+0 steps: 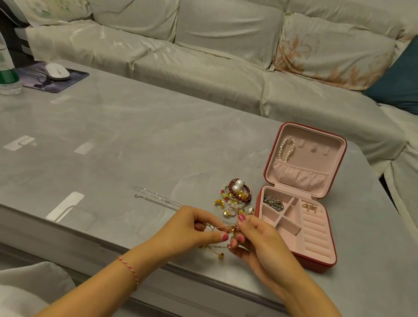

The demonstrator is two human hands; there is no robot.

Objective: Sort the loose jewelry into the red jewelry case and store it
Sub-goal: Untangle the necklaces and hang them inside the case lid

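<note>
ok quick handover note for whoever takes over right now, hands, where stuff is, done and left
Left hand and right hand both pinch a thin gold chain above the table's front edge.
Red jewelry case lies open to the right.
Done: pearl bracelet in the lid, dark chain and gold earrings in the tray.
Left: jewelry pile, silver necklaces, held chain; then close and store the case.

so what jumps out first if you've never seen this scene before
The open red jewelry case at the table's right, pink inside, with a pearl strand hanging in its lid. Just left of it lies a bright pile of loose jewelry. In front, the left hand and right hand pinch a thin gold chain between them.
</note>
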